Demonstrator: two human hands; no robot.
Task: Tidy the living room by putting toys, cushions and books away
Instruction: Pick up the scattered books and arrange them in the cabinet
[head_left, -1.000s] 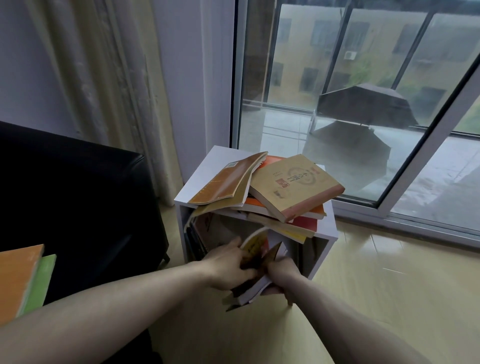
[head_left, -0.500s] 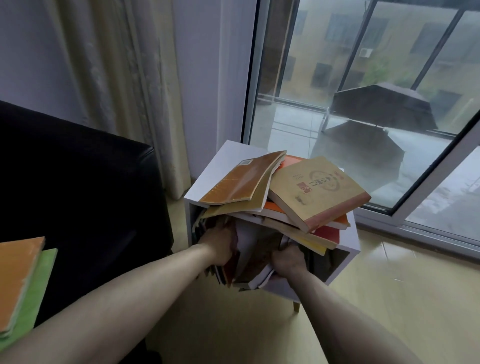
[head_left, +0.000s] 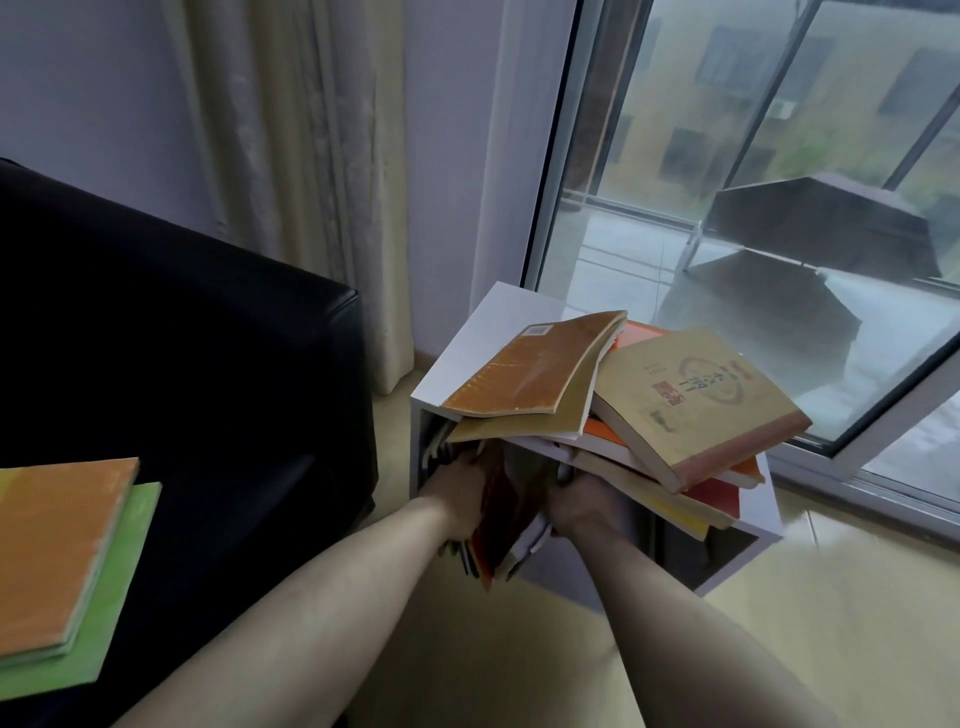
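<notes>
A small white cube shelf (head_left: 498, 322) stands by the window, with a messy pile of books on top: a tan book (head_left: 691, 405) and a brown-orange one (head_left: 540, 369) uppermost. In its open front, my left hand (head_left: 457, 493) and my right hand (head_left: 582, 506) hold a bundle of upright books (head_left: 506, 519) from both sides, half inside the shelf. The fingertips are hidden under the overhanging pile. More books stand at the shelf's left inside edge.
A black sofa (head_left: 182, 338) fills the left. An orange book (head_left: 57, 540) lies on a green one (head_left: 119, 582) at the lower left. A curtain (head_left: 291, 156) hangs behind, a glass sliding door (head_left: 753, 208) is at the right, and a pale floor lies below.
Both hands have pushed the bundle of books further into the shelf opening, turning it more upright. My view has moved closer and to the left.
</notes>
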